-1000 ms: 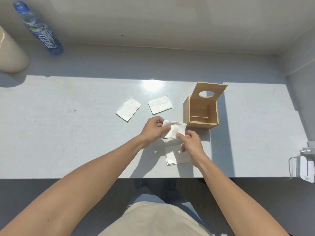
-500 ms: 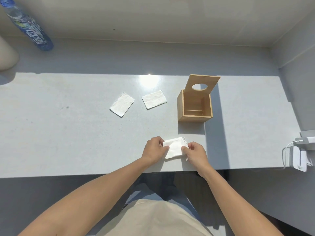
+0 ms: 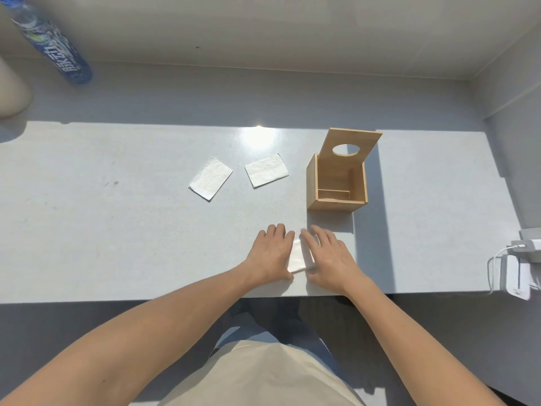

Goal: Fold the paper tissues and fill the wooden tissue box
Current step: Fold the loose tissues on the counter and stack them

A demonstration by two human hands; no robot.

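Note:
A folded white tissue (image 3: 299, 254) lies flat on the table near the front edge. My left hand (image 3: 270, 253) and my right hand (image 3: 329, 256) lie flat on its two sides, fingers extended, covering most of it. The wooden tissue box (image 3: 336, 187) stands just beyond my right hand, its lid (image 3: 349, 148) with an oval hole tilted up and back; the inside looks empty. Two more folded tissues rest farther back, one (image 3: 210, 178) to the left and one (image 3: 266, 170) next to the box.
The grey table (image 3: 117, 230) ends close to my body. A blue plastic bottle (image 3: 52, 45) lies at the far left back beside a beige rounded object (image 3: 11, 92). A white charger with a cable (image 3: 518, 271) sits at the right edge.
The tissue was held up between my fingertips, then lowered to the table. Both hands now press flat on it instead of pinching its edges.

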